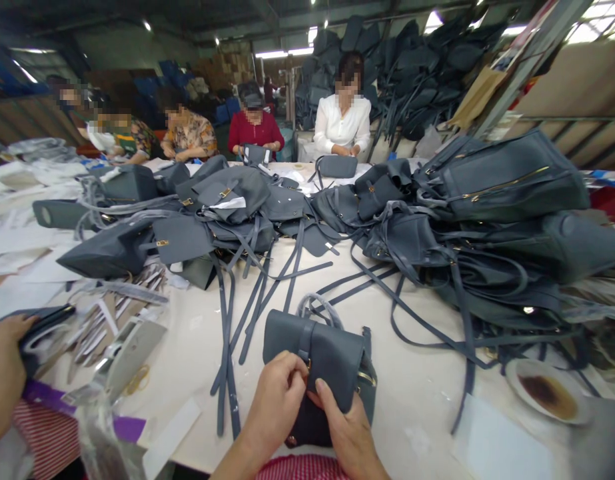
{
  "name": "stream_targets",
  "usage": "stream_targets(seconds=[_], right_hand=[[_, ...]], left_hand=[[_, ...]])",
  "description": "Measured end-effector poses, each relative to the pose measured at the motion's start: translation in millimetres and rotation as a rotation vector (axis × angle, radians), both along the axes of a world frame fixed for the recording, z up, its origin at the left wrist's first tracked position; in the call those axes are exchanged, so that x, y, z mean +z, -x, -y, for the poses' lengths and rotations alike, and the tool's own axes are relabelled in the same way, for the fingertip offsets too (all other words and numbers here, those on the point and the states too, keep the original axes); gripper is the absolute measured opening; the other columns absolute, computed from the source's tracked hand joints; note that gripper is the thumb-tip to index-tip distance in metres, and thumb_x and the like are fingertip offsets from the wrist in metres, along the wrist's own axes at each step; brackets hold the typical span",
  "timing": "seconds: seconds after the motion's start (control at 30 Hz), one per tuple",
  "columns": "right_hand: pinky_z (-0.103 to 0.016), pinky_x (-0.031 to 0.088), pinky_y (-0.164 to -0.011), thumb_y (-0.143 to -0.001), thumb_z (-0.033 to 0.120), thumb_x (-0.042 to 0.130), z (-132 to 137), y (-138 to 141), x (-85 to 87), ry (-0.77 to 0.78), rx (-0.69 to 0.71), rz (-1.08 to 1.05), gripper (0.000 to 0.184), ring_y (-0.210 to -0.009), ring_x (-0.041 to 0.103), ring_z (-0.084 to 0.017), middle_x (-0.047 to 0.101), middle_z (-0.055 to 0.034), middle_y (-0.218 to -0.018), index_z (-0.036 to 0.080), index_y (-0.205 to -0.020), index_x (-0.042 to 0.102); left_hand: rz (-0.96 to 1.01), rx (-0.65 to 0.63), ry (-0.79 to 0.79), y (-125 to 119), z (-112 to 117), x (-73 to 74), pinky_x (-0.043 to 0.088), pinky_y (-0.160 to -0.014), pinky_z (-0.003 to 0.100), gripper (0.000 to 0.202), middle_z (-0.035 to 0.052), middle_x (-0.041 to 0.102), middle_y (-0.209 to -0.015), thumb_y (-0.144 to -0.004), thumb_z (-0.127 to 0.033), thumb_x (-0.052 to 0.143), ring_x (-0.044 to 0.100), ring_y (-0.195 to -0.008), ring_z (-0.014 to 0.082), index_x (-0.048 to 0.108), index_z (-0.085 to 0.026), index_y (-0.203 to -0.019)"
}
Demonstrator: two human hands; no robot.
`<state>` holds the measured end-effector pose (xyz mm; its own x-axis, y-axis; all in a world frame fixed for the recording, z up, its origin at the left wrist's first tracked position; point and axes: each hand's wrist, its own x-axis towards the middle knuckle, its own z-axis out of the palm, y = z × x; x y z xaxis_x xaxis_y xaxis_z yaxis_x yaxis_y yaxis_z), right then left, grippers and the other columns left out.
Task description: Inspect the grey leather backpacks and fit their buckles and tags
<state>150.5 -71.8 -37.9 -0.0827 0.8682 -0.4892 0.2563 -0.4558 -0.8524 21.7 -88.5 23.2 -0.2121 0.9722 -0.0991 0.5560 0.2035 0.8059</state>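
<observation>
A small dark blue-grey handbag [332, 350] with a flap, a strap down its front and a plastic-wrapped top handle stands before me at the table's near edge. My left hand [280, 387] is closed at the flap's front, its fingers pinched on the strap by a small gold buckle [308, 365]. The lower edge of the flap is gripped by my right hand [344, 413], thumb on top and fingers underneath. A gold zip shows on the bag's right side. Part of the bag's lower front is hidden behind my hands.
Piled grey bags [227, 193] with trailing straps cross the table [187, 353]; a taller heap [507, 180] stands right. A dish of brown stuff [550, 392] sits near right. At left lie paper scraps [112, 313] and another person's hand [7, 373] holding a bag. Several people sit opposite.
</observation>
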Motion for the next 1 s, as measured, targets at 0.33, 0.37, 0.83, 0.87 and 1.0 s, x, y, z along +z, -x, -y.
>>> stream_targets(seconds=[0.33, 0.37, 0.83, 0.87, 1.0], right_hand=[[-0.046, 0.058, -0.081, -0.066, 0.028, 0.081, -41.8, 0.0, 57.8, 0.208, -0.238, -0.797, 0.066, -0.083, 0.074, -0.028, 0.078, -0.0043, -0.091, 0.021, -0.124, 0.052], [-0.046, 0.058, -0.081, -0.065, 0.026, 0.081, -44.8, -1.2, 62.5, 0.211, -0.244, -0.816, 0.069, -0.083, 0.074, -0.028, 0.078, -0.0045, -0.091, 0.021, -0.127, 0.05], [-0.048, 0.039, -0.106, -0.078, 0.041, 0.067, -63.8, -13.3, 105.5, 0.039, 0.331, -0.664, 0.051, -0.12, 0.058, -0.027, 0.062, -0.0109, -0.131, 0.023, -0.124, 0.058], [-0.047, 0.038, -0.107, -0.076, 0.04, 0.068, -64.0, -12.5, 106.8, -0.074, 0.446, -0.505, 0.05, -0.121, 0.057, -0.027, 0.061, -0.0105, -0.133, 0.024, -0.123, 0.059], [-0.044, 0.047, -0.088, -0.066, 0.034, 0.073, -59.2, 2.3, 101.4, -0.421, 1.033, 0.254, 0.039, -0.096, 0.066, -0.031, 0.074, -0.0115, -0.102, 0.02, -0.102, 0.07]], left_hand=[[-0.064, -0.039, 0.212, 83.0, 84.6, -1.6, 0.047, -0.059, 0.024, 0.025, 0.0, 0.06, -0.067, -0.088, -0.029, 0.039, 0.06, -0.064, 0.0177, 0.063, -0.022, -0.088], [-0.173, 0.032, 0.273, 106.3, 97.9, -6.6, 0.049, -0.06, 0.027, 0.028, 0.0, 0.06, -0.063, -0.088, -0.033, 0.039, 0.061, -0.062, 0.0199, 0.064, -0.022, -0.092], [-0.551, -0.238, -0.348, 72.7, 75.9, -6.9, 0.042, -0.105, 0.046, 0.041, 0.0101, 0.051, -0.141, -0.086, -0.02, 0.054, 0.039, -0.134, 0.0278, 0.054, -0.025, -0.127], [-0.528, -0.251, -0.347, 63.0, 67.3, -8.4, 0.038, -0.108, 0.05, 0.036, 0.0098, 0.052, -0.139, -0.085, -0.017, 0.054, 0.037, -0.136, 0.0291, 0.058, -0.024, -0.121], [-0.36, -0.214, -0.292, 47.1, 36.4, -20.0, 0.036, -0.107, 0.051, 0.025, 0.0071, 0.063, -0.12, -0.086, -0.008, 0.044, 0.041, -0.13, 0.0269, 0.065, -0.022, -0.084]])
